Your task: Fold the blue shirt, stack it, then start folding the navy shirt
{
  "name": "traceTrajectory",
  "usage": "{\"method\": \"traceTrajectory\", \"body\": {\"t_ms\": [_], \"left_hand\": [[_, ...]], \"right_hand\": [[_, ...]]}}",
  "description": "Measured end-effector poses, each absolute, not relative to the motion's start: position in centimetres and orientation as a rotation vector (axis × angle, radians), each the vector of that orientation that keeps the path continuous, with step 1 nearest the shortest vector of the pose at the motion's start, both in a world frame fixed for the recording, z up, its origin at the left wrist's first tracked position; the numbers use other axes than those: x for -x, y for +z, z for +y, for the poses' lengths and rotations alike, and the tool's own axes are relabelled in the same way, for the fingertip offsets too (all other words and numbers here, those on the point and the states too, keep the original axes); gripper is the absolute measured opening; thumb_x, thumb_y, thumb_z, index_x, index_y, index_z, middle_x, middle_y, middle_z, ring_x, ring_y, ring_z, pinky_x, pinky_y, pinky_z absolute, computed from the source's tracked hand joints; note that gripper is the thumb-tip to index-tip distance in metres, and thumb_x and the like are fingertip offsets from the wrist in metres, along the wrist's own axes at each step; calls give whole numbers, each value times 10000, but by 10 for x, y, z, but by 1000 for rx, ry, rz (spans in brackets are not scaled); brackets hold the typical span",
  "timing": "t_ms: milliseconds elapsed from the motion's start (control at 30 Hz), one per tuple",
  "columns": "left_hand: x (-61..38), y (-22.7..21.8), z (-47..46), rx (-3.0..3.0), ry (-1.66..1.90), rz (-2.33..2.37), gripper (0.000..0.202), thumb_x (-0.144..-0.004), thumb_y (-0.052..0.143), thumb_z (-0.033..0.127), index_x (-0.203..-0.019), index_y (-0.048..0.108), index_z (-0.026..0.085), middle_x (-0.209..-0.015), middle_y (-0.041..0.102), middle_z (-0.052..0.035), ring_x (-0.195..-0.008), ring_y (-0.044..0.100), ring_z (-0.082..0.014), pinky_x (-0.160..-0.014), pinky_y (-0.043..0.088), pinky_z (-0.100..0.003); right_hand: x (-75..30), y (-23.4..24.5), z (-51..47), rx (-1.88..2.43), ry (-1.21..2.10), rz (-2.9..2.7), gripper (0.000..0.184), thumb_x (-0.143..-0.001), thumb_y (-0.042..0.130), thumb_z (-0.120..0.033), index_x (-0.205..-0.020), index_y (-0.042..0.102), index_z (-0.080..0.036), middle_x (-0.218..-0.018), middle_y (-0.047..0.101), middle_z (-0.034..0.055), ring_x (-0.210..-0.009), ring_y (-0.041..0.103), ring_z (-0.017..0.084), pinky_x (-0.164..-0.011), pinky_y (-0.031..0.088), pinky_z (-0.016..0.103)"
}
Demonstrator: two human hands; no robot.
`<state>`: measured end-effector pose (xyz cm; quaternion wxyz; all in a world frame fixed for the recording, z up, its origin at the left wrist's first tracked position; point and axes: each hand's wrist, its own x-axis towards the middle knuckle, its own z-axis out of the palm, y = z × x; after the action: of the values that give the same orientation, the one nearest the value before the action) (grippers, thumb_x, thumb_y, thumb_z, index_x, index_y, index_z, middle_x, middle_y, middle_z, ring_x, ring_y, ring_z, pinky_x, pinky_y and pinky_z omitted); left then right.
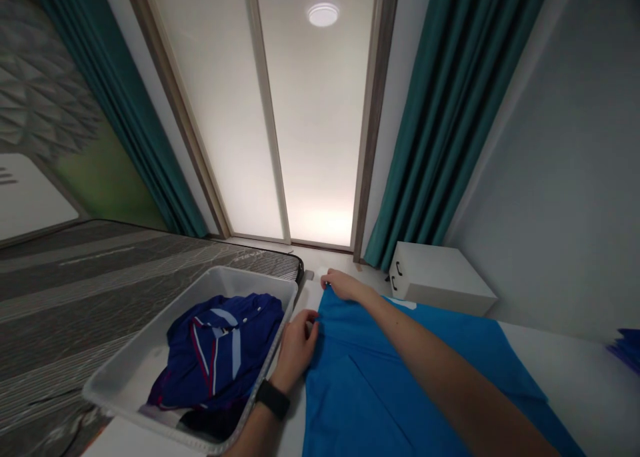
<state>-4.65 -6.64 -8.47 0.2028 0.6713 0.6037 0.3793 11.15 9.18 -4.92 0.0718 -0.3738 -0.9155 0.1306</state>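
The left hand (295, 352), with a black watch (273, 399) on its wrist, is closed on the near-left edge of a blue shirt (380, 377), its fingers curled around the cloth. The right hand (345, 286) pinches the shirt's far end between its fingers and thumb. The shirt lies flat on a white surface (575, 384), along that surface's left edge.

Just left of the left hand, a white plastic tray (215, 277) rests over the white surface's left edge and a grey patterned mat (75, 277). Its wall stands beside the left wrist. Inside the tray lies a crumpled navy shirt (215, 350) with white and red stripes, above a dark garment (210, 425) and something white (160, 415).

At the white surface's far-right edge, purple cloth (625, 350) pokes into view. Beyond the far edge stands a white cabinet (440, 277) with black handles, then teal curtains (455, 110) around a glowing panel (320, 124), under a round ceiling light (323, 14).
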Motion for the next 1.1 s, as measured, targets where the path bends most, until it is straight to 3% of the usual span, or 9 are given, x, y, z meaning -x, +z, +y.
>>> {"method": "traceTrajectory", "body": {"t_ms": [100,233,333,433,600,867,1100], "left_hand": [[46,-85,-67,-1871,1021,1691,225,-868,486,302,-1011,626,198,-807,688,-33,-642,613,-165,-612,405,-266],[46,-84,-67,-1853,998,1727,214,-878,472,302,-980,633,205,-829,698,-42,-654,626,-175,-600,396,-271],[45,-84,-67,-1838,1005,1754,218,-885,474,310,-1012,617,204,-858,705,-49,-650,630,-171,-594,393,-264],[44,-85,-67,-1820,1018,1786,219,-886,480,306,-1044,588,198,-846,703,-44,-632,626,-164,-589,389,-259],[44,-85,-66,-1834,1017,1787,168,-897,469,316,-925,589,201,-777,688,-30,-594,614,-160,-575,379,-258],[42,-82,-67,-1830,1004,1771,145,-885,481,293,-866,584,192,-758,675,-30,-649,624,-168,-588,392,-254],[43,-85,-67,-1903,967,1850,126,-878,479,255,-829,574,187,-784,663,-35,-680,608,-167,-588,374,-247]], "right_hand": [[-112,-54,99,1098,443,-2772,295,-816,470,-20,-950,654,-207,-976,552,42,-861,563,159,-721,380,235],[-111,-55,101,1081,465,-2780,375,-822,423,-3,-1023,649,-225,-1007,564,47,-961,551,176,-764,383,245],[-110,-53,100,1102,467,-2787,324,-836,426,-36,-979,656,-214,-1014,570,62,-994,545,192,-783,389,257],[-108,-51,100,1156,461,-2792,255,-837,456,-83,-963,647,-196,-1022,576,79,-936,563,196,-757,401,263],[-104,-47,101,1214,471,-2842,195,-816,524,-132,-961,637,-194,-1009,594,72,-781,589,168,-655,400,251],[-98,-54,108,1222,474,-2813,193,-825,502,-83,-946,619,-178,-1042,611,88,-859,600,180,-704,400,254],[-103,-71,101,1309,460,-2651,232,-926,410,-114,-1086,560,-190,-1098,604,82,-924,593,174,-747,388,264]]}}
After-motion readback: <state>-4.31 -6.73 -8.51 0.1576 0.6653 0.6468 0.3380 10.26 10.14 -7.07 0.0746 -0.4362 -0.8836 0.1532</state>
